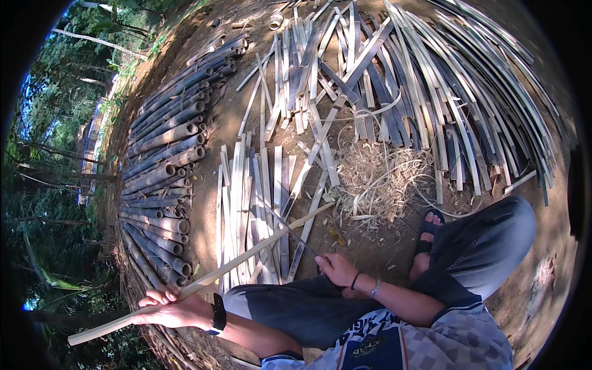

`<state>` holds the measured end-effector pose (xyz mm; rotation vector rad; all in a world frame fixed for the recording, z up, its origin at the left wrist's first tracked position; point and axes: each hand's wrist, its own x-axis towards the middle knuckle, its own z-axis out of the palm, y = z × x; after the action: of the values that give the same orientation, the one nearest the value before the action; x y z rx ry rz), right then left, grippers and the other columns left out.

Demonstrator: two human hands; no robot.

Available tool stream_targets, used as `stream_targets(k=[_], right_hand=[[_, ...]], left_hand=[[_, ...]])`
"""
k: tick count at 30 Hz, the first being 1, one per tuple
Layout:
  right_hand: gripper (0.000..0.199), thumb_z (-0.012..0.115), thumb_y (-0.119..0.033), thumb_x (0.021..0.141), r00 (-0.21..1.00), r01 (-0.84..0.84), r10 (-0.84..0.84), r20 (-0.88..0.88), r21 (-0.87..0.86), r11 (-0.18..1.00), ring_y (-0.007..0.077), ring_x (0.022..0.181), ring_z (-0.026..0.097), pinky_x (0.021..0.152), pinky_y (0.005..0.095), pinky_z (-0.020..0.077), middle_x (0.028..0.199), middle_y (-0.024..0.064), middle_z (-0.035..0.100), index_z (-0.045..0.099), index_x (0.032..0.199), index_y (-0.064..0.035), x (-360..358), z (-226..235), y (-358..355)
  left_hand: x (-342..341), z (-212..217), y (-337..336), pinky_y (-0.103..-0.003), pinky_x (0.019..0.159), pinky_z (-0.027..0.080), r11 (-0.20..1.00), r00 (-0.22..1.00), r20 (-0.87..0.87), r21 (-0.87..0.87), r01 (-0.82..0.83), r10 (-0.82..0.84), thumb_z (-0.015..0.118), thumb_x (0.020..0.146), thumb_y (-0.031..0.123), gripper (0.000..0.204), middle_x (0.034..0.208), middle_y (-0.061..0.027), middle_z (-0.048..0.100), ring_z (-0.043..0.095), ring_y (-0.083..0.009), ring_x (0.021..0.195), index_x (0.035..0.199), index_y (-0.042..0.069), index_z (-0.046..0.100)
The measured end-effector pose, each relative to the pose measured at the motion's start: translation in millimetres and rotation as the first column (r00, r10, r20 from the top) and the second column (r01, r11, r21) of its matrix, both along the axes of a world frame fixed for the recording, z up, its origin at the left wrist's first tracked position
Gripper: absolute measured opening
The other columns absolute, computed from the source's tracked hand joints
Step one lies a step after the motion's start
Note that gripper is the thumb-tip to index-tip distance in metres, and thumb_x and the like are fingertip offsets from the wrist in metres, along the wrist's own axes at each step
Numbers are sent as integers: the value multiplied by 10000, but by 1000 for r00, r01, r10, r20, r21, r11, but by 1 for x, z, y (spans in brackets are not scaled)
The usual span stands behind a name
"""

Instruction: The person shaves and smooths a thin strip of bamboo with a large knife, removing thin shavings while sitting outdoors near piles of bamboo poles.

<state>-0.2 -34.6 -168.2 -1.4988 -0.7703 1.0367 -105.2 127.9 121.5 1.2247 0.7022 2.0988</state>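
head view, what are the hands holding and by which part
The left hand holds a long pale strip toward its lower-left end; the right hand grips a long knife at its handle end, mostly hidden in the fist.

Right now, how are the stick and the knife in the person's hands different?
The stick is pale and tan; the knife has a dark grey blade. The stick looks much longer than the knife. The left hand holds the stick, while the right hand holds the knife. Both are long and thin.
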Motion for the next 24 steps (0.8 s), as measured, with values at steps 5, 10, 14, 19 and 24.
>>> stream_targets(k=[5,10,14,19,24], right_hand=[[519,405,-415,988,822,76,-225,-524,-290,954,129,486,551,452,301,423,539,52,536,511,666,-23,19,2,-9],[505,413,-413,980,993,-54,55,-103,10,998,204,543,578,541,366,446,572,100,558,550,720,-3,4,7,-7],[496,417,-413,981,868,118,-235,-438,-279,953,219,502,533,513,384,435,544,91,515,536,712,-13,13,9,-8],[489,416,-402,989,912,-54,11,-409,-93,994,175,451,486,475,350,427,537,41,503,517,689,-29,10,-1,-8],[458,412,-357,1001,774,110,-205,-599,-191,975,124,484,515,472,318,447,530,33,493,479,700,-19,12,-15,-1]], left_hand=[[2,-1,-16,-167,316,279,994,993,-76,55,96,-91,277,971,579,525,527,24,235,270,-61,397,673,147,252],[13,2,-26,-158,327,294,995,993,-79,41,89,-85,271,970,585,525,528,29,220,253,-59,387,673,154,240],[10,1,-30,-153,342,290,991,989,-91,52,122,-117,230,973,590,528,531,25,236,234,-58,383,675,154,242],[6,-2,-31,-158,358,265,968,970,-103,101,229,-219,194,979,582,542,525,15,249,250,-67,405,673,138,255],[0,-4,-27,-165,367,244,922,921,-189,127,366,-340,198,980,579,538,517,19,246,257,-70,412,682,138,268]])
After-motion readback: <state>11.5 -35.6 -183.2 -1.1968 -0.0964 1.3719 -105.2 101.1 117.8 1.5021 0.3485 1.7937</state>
